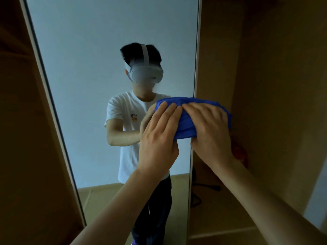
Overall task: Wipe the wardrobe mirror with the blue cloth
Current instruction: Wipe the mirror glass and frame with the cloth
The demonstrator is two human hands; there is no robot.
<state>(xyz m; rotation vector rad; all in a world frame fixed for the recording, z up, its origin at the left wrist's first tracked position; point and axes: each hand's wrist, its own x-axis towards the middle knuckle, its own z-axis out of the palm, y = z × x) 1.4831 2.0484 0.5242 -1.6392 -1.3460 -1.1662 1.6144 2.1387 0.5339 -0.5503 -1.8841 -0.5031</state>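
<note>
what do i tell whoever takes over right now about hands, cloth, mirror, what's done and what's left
Left hand: fingers laid straight over the blue cloth, pressing it.
Right hand: fingers curled over the bunched cloth, gripping it.
The cloth sits at the right edge of the mirror, about mid-height, and seems pressed to the glass; part of it overlaps the wardrobe panel.
Done: wiping is under way, but no marks show which areas are covered.
Left: treat the rest of the glass as unwiped, and work left, up and down from here.
</note>
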